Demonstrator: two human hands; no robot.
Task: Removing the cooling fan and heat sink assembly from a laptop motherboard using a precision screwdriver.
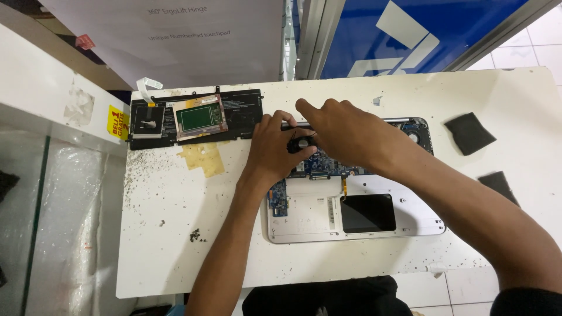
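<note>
An opened laptop (351,205) lies on a white desk (175,234) with its bottom cover off, the blue circuit board (278,196) bare along the upper part and left side and a black rectangular panel (367,213) set in the pale lower half. Both of the person's hands meet over the top left part of the machine. The left hand (270,149) rests palm down on the board, fingers curled around a small round black fan (300,144) that shows between the two hands. The right hand (342,131) reaches in from the right, fingers bent and pressed together over the same fan, the index finger stretched toward the hinge edge; whether it actually pinches the fan cannot be told. To the left, well apart from the hands, a long flat black battery pack (234,114) lies on the desk with a green-faced touchpad module (199,117) on top of it. Two dark foam pads (468,133) lie near the right edge. Dark crumbs speckle the desk.
</note>
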